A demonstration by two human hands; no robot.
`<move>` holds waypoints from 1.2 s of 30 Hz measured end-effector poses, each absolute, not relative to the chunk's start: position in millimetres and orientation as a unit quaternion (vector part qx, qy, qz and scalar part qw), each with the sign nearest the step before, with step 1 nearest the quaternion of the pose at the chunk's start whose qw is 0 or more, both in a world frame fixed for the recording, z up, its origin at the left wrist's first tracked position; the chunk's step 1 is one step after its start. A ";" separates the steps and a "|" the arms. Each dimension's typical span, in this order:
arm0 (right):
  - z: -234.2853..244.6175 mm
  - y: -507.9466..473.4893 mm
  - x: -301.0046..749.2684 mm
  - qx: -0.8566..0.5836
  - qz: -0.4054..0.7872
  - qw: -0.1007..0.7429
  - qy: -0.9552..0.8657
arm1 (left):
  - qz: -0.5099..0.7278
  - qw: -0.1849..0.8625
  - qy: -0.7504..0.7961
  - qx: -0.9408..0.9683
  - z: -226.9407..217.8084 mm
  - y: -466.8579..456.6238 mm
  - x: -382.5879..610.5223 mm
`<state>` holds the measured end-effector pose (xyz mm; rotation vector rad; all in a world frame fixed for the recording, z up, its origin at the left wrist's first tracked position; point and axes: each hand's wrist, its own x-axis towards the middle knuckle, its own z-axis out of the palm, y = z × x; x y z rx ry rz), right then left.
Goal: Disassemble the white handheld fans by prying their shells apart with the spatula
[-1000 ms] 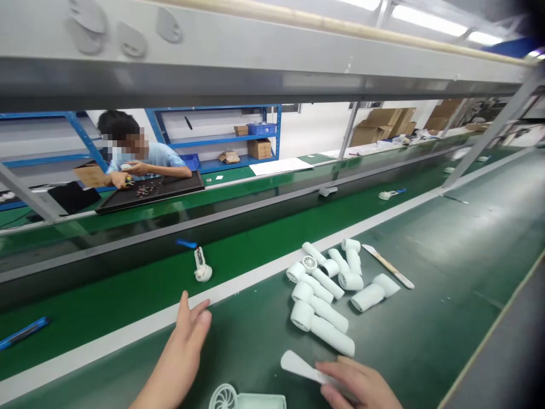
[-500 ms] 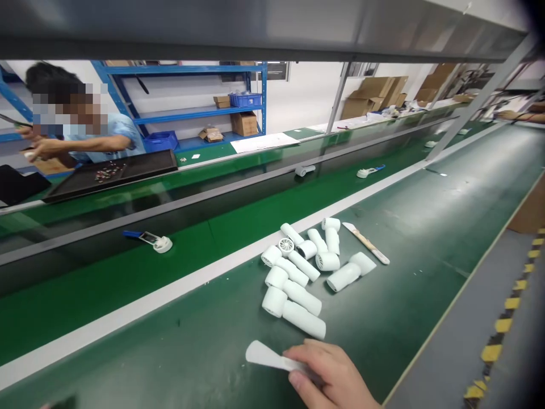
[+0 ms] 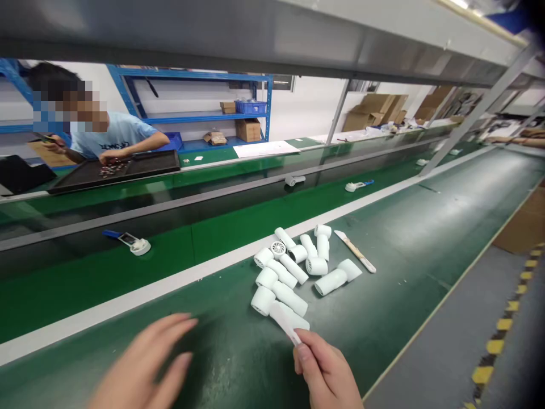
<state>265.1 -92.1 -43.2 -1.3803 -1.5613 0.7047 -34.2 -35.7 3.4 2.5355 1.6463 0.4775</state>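
My right hand (image 3: 327, 369) is closed around the narrow handle of a white plastic spatula-like scraper (image 3: 286, 324). Its wide flat end points up and to the left, overlapping the nearest pale handheld fan body (image 3: 263, 301) in view; I cannot tell whether they touch. Several more such fan bodies lie grouped beyond it, one showing its round grille (image 3: 278, 249) face up. To the left, my left hand (image 3: 147, 363) hovers over the green table, blurred by motion, fingers stretched and thumb apart, with nothing in it.
Right of the fans lies a white tool with a tan-wrapped handle (image 3: 355, 251). Beyond the white strip (image 3: 196, 264), a conveyor belt (image 3: 221, 238) carries blue-and-white parts (image 3: 131, 243). Across it, a person (image 3: 110, 133) reaches into a black tray (image 3: 157, 165). A metal shelf (image 3: 255, 40) hangs overhead.
My left hand has come into view from the lower left. My right hand has turned the scraper so its wide end points at the fans. The person opposite has lowered a hand into the tray.
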 end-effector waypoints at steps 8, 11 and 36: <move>-38.6 -107.3 311.3 -0.644 0.152 0.341 -0.668 | 0.105 0.038 0.385 0.916 7.2 3.7 101.2; -32.2 -112.0 315.1 -0.657 0.116 0.228 -0.710 | 0.105 0.039 0.366 0.924 -6.5 0.7 76.4; -33.7 -94.6 258.0 -0.503 -0.010 0.128 -0.855 | 0.129 0.231 0.450 0.853 -5.7 -21.3 -23.9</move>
